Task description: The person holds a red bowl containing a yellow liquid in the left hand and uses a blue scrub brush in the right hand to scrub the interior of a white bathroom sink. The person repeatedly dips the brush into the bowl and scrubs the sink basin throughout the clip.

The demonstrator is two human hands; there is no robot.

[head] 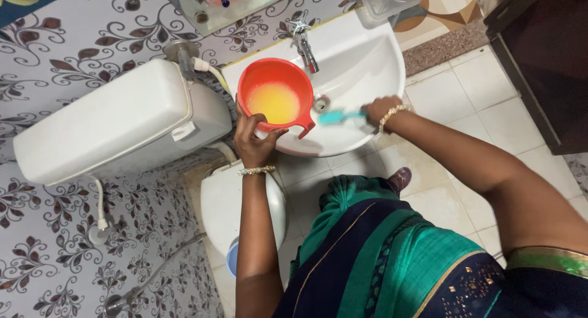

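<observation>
Orange liquid is sitting in the red mug point(275, 96), which the left hand point(256, 140) is gripping by its near rim, fingers clenched, over the sink's point(367, 67) front-left edge. Just beside it, the right hand point(381, 112) is grasping a teal brush point(340, 116), whose long axis is lying level and pointing its head toward the mug's handle, near but apart.
</observation>
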